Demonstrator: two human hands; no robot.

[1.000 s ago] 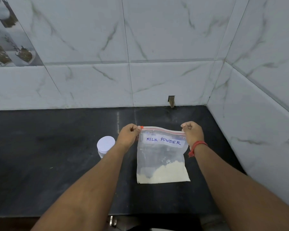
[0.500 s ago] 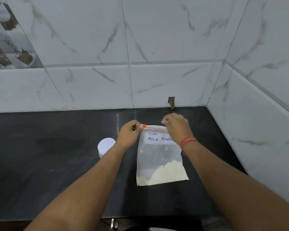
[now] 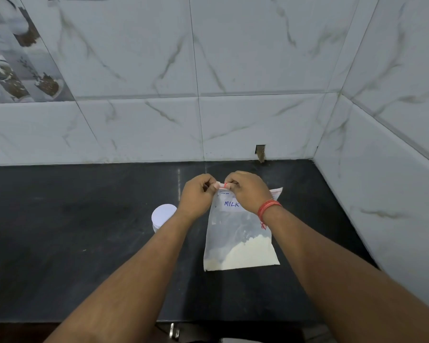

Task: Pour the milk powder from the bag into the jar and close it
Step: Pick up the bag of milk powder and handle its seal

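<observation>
Bag [image 3: 235,233]: clear zip pouch with powder at its near end, flat on the counter, right of centre.
Left hand [image 3: 196,196]: curled, pinching the bag's far-left corner.
Right hand [image 3: 248,191]: curled beside it, pinching the zip strip.
Jar [image 3: 163,216]: white-lidded, just left of the left forearm.
Counter [image 3: 72,243]: black stone, open room to the left; tiled walls far and right.

Clear plastic bag [image 3: 235,233] lies on glossy dark stone counter [image 3: 84,243].

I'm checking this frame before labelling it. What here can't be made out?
All in the head view:
- Label on the bag: only "MILK" shows; the right hand covers the rest.
- Whether the zip seal is open: both hands, left hand included, hide it.
- Jar: the left forearm covers its right edge, and its contents are unseen under the white lid.
</observation>
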